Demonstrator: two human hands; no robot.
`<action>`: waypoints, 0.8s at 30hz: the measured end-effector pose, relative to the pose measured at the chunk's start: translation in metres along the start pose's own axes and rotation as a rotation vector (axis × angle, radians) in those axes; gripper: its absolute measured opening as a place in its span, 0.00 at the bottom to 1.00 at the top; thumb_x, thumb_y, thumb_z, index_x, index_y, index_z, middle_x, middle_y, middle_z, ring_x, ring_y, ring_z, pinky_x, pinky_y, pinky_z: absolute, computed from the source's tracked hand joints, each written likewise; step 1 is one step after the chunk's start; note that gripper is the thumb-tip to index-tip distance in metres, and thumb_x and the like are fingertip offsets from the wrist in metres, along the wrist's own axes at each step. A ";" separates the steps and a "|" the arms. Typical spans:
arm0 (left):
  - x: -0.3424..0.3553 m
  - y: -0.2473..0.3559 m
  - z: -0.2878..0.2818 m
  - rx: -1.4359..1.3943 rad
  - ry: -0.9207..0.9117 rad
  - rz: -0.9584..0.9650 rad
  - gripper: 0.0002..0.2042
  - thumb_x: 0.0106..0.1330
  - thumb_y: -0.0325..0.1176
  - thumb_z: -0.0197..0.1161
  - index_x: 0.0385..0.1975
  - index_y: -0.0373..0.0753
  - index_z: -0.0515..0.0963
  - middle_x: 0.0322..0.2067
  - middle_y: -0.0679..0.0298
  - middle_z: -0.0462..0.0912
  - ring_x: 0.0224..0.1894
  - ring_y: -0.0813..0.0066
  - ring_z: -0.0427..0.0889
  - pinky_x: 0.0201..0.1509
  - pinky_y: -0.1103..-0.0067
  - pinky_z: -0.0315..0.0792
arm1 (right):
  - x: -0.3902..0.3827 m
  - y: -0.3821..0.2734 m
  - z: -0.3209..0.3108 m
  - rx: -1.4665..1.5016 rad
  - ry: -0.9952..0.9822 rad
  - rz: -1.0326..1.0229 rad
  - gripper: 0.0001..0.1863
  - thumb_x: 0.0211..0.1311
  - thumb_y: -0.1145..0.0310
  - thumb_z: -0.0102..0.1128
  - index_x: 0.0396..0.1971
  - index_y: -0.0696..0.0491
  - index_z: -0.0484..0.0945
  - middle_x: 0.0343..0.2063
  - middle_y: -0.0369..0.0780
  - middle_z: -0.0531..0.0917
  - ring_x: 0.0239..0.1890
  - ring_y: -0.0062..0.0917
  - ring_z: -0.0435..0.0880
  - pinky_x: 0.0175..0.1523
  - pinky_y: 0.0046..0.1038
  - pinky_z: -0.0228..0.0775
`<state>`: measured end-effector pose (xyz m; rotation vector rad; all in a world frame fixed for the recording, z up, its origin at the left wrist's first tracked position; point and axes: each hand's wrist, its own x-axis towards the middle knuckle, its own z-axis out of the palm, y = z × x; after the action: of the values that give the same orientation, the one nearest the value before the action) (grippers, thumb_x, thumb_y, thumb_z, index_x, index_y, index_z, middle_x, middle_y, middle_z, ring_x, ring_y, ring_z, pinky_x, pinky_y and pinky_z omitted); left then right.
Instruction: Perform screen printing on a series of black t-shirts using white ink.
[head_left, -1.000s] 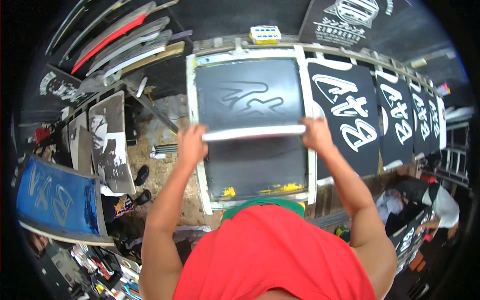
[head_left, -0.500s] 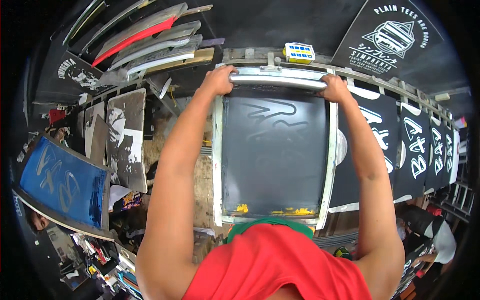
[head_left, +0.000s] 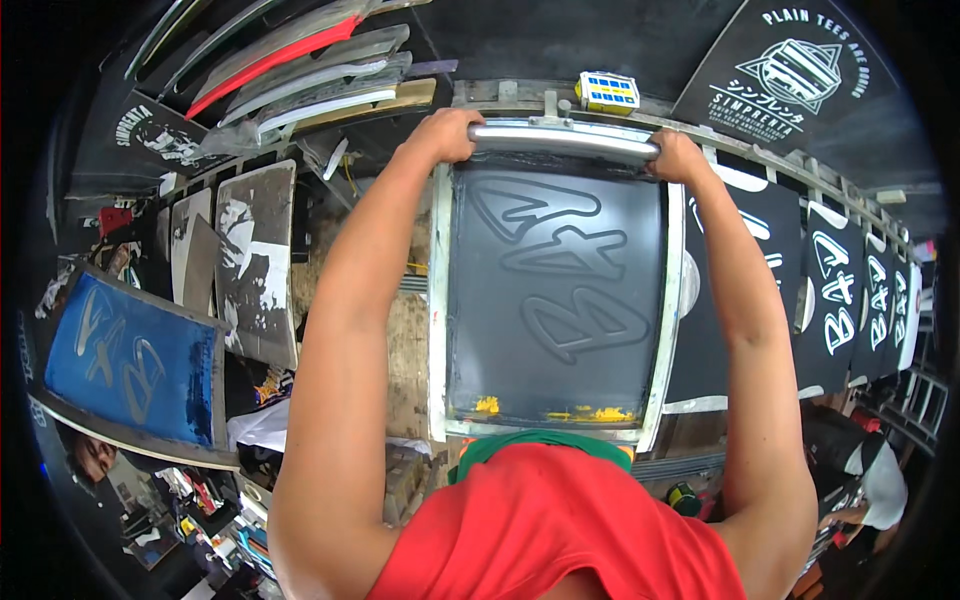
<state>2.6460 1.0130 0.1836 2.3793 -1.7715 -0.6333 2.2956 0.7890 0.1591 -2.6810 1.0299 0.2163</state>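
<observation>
silver metal gleams on the squeegee bar (head_left: 565,138), which lies crosswise at the far end of a pale-framed screen (head_left: 440,310); the left hand (head_left: 450,134) has its fingers curled closed around one end, the right hand (head_left: 680,157) around the other. nearer the body, letter outlines (head_left: 572,325) mark the dark mesh (head_left: 500,370), with yellow smears (head_left: 612,414) along its near edge.

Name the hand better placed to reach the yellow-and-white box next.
Probably the right hand: it looks nearer the yellow-and-white box than the left hand does. Each has a grip on one end of the silver bar, so either would have to let go first.
</observation>
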 end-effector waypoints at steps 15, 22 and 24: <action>-0.058 0.009 0.039 0.185 -0.027 0.033 0.16 0.56 0.27 0.59 0.45 0.40 0.83 0.46 0.48 0.85 0.51 0.46 0.82 0.58 0.57 0.75 | -0.063 -0.022 0.022 -0.050 -0.108 0.038 0.20 0.50 0.70 0.58 0.45 0.51 0.86 0.42 0.49 0.87 0.49 0.45 0.86 0.55 0.41 0.79; -0.282 0.046 0.124 0.082 0.059 0.087 0.16 0.49 0.23 0.64 0.39 0.44 0.78 0.40 0.58 0.78 0.49 0.53 0.78 0.52 0.57 0.70 | -0.294 -0.080 0.099 0.087 0.129 -0.065 0.18 0.44 0.76 0.64 0.39 0.51 0.80 0.41 0.43 0.80 0.46 0.40 0.81 0.49 0.43 0.72; -0.348 0.064 0.157 0.015 0.029 0.060 0.18 0.46 0.23 0.64 0.40 0.45 0.77 0.40 0.57 0.75 0.48 0.51 0.75 0.52 0.59 0.68 | -0.374 -0.103 0.114 0.107 0.209 -0.050 0.19 0.43 0.78 0.62 0.41 0.50 0.79 0.42 0.41 0.80 0.48 0.41 0.78 0.51 0.40 0.70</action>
<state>2.4467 1.3436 0.1543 2.3227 -1.8341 -0.5780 2.0846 1.1336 0.1553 -2.6691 0.9996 -0.1277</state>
